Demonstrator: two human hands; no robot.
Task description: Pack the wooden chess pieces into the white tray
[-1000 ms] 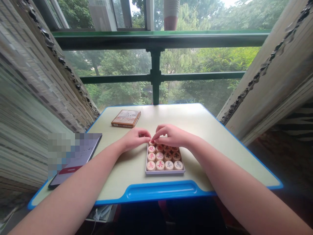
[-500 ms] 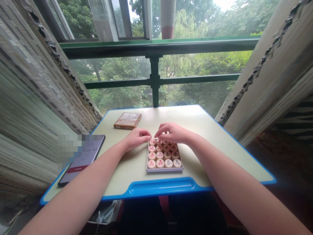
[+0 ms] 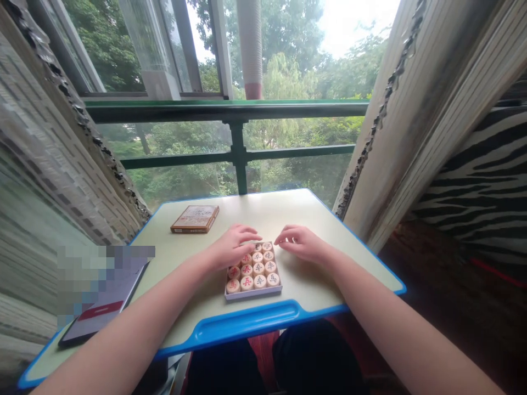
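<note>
A shallow white box [image 3: 253,294] stands on the small table, filled with rows of round wooden Chinese chess pieces [image 3: 258,269]. Characters on the left columns are red, those on the right black. My left hand [image 3: 235,245] lies over the box's back left part, fingers stretched out, hiding several pieces there; whether it touches them I cannot tell. Just off the back right corner is my right hand [image 3: 300,242], its fingers loosely curved and apart, with nothing seen in them.
A brown box lid [image 3: 195,218] with printed top lies at the table's back left. On the left edge rests a phone-like device [image 3: 102,312], partly blurred out. A blue pencil groove [image 3: 247,323] runs along the front edge. Curtains flank the window railing [image 3: 234,111].
My right hand has moved off the back row to the right of the box. My left hand has come over the pieces' left side. The camera view has turned rightward.
</note>
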